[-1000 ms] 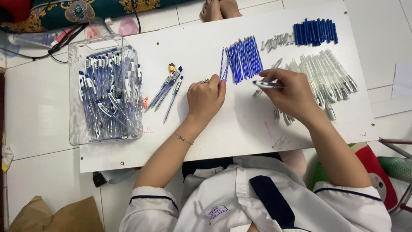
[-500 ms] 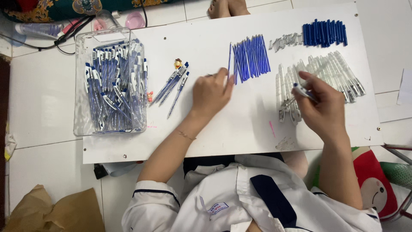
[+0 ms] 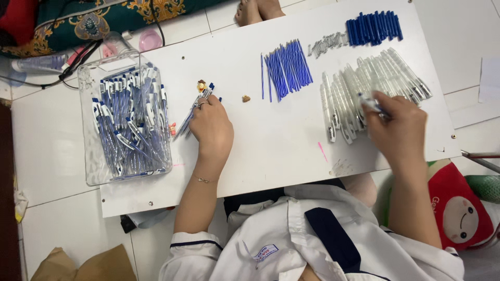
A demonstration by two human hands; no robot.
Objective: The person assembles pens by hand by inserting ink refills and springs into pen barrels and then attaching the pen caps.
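Note:
My left hand (image 3: 211, 129) rests on a small bunch of assembled blue pens (image 3: 194, 112) lying on the white board (image 3: 276, 140), its fingers curled over them. My right hand (image 3: 398, 127) holds one pen (image 3: 371, 102) at the near edge of a row of clear pen barrels (image 3: 372, 83). A fan of blue ink refills (image 3: 287, 68) lies between the two hands, farther back.
A clear tray (image 3: 125, 130) full of finished blue pens stands at the left. Blue caps (image 3: 374, 28) and small springs (image 3: 327, 44) lie at the far right. A red plush toy (image 3: 458, 205) sits by my right arm. Someone's bare feet (image 3: 258, 9) show beyond the board.
My left hand has moved left from the refills to the bunch of pens. My right hand has carried its pen right to the clear barrels.

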